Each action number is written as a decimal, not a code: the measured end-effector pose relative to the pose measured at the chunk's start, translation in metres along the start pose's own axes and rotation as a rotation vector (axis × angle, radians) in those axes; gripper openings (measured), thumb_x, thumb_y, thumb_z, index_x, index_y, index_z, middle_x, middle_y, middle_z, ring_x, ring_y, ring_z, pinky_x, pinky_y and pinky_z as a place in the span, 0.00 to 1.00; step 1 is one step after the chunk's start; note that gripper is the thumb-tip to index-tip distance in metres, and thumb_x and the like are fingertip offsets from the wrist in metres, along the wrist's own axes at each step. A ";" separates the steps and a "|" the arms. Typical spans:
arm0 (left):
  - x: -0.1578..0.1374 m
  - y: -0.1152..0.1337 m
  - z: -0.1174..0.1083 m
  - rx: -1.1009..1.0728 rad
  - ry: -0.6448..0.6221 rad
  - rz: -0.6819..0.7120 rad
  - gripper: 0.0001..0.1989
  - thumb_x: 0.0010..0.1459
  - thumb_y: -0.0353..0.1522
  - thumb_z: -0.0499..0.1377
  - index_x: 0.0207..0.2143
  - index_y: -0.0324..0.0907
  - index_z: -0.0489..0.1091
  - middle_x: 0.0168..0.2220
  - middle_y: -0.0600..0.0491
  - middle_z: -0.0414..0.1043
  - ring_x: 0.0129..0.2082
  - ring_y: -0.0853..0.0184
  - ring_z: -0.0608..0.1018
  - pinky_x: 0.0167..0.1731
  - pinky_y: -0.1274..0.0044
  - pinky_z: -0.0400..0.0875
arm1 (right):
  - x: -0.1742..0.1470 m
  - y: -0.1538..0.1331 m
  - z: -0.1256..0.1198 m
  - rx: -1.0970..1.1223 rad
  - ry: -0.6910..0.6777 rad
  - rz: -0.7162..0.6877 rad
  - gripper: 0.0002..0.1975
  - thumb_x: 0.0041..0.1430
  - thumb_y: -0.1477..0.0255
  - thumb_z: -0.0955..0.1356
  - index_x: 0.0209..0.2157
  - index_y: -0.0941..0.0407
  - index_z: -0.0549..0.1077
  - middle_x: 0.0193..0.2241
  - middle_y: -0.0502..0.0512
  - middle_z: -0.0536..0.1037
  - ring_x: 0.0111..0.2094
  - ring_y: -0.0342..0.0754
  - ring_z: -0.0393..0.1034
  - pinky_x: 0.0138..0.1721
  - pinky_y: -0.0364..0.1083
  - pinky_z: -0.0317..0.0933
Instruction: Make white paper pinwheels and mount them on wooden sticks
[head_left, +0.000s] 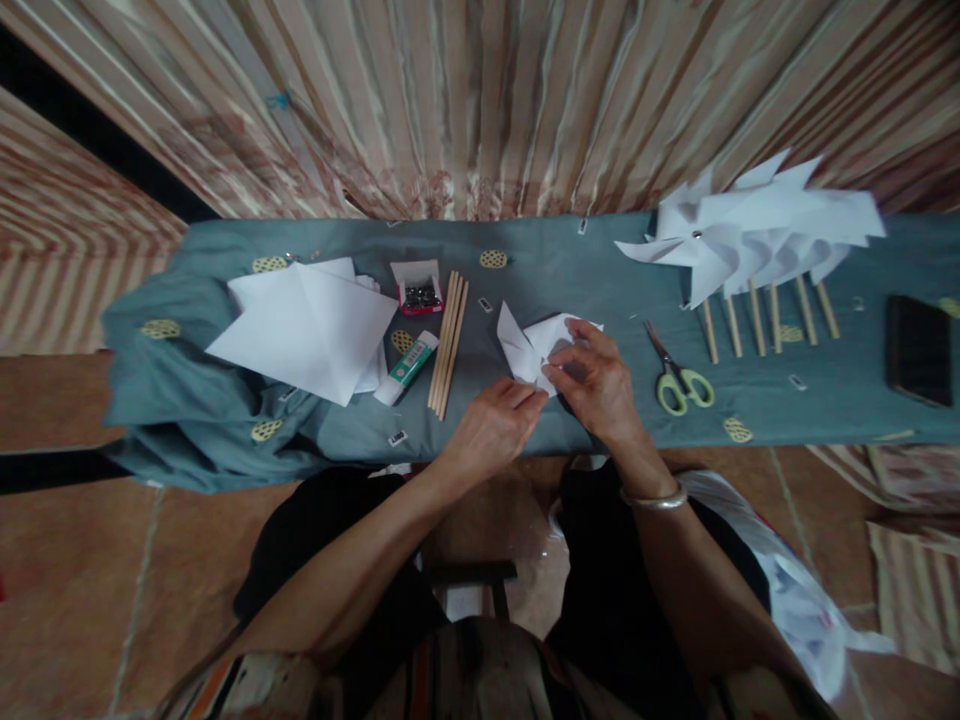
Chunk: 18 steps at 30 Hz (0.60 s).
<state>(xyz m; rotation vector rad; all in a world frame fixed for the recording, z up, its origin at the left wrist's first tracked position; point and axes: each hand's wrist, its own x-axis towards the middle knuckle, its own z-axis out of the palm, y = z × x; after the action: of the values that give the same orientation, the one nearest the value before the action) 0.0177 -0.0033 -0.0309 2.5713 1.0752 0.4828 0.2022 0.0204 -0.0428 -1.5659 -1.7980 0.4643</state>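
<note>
gap btwn sticks & paper (tight)

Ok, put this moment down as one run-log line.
left hand: holds paper, near edge | right hand: holds paper, centre | left side: sticks, glue | right side: scissors, pinwheels

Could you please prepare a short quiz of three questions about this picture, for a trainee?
1. What do the left hand and the right hand both touch?
2. True or false: the bracelet is worn on the right arm.
3. Which lies beside the green-and-white tube: A) the scissors, B) the loose wooden sticks, or C) the phone?

Key: 1. The folded white paper; 2. True; 3. B.
</note>
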 end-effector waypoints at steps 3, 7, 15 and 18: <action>0.000 0.000 0.000 0.002 0.006 0.002 0.11 0.66 0.29 0.51 0.47 0.37 0.69 0.42 0.47 0.74 0.43 0.62 0.74 0.45 0.69 0.74 | 0.000 0.000 0.000 -0.011 0.005 -0.006 0.09 0.58 0.60 0.70 0.30 0.51 0.75 0.56 0.55 0.71 0.56 0.58 0.66 0.59 0.59 0.60; 0.000 0.001 0.000 0.007 0.017 0.009 0.11 0.66 0.28 0.50 0.47 0.38 0.69 0.42 0.48 0.75 0.42 0.62 0.74 0.45 0.69 0.74 | 0.000 -0.001 0.000 -0.029 0.016 -0.015 0.09 0.58 0.61 0.70 0.30 0.50 0.75 0.56 0.55 0.72 0.55 0.58 0.67 0.59 0.60 0.60; 0.000 0.001 0.000 0.022 0.021 0.012 0.10 0.66 0.28 0.51 0.46 0.37 0.69 0.42 0.47 0.75 0.42 0.62 0.74 0.44 0.69 0.74 | -0.004 -0.004 0.000 -0.021 -0.005 -0.020 0.07 0.59 0.63 0.69 0.34 0.50 0.76 0.59 0.53 0.69 0.57 0.59 0.64 0.60 0.59 0.59; 0.000 0.001 0.000 0.027 0.022 0.019 0.11 0.66 0.28 0.51 0.47 0.37 0.69 0.42 0.47 0.75 0.42 0.62 0.74 0.45 0.70 0.74 | -0.005 -0.005 0.001 -0.012 -0.016 -0.029 0.06 0.60 0.64 0.68 0.36 0.49 0.77 0.60 0.53 0.68 0.58 0.60 0.62 0.60 0.60 0.58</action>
<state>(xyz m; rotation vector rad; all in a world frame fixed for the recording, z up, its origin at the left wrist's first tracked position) 0.0183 -0.0036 -0.0307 2.6074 1.0726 0.5061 0.1985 0.0144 -0.0417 -1.5468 -1.8360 0.4539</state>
